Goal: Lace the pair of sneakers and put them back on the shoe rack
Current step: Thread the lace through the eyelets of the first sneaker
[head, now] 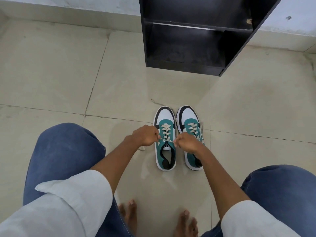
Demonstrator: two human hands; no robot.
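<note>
Two teal, white and black sneakers stand side by side on the tiled floor, toes pointing away from me. The left sneaker [165, 151] has a cream lace [165, 132] crossed up its eyelets. My left hand [146, 135] pinches one lace end at the top left of that shoe. My right hand [185, 142] pinches the other end at the top right, and the lace runs taut between them. The right sneaker [189, 124] is laced too; my right hand and wrist cover its middle. The black shoe rack [188, 40] stands beyond the shoes.
The rack has two open shelves with nothing on them and backs onto a white wall [68, 4]. My knees in blue jeans [63, 151] flank the shoes, and my bare feet [130, 214] are at the bottom. A loose lace end trails on the floor by my left wrist.
</note>
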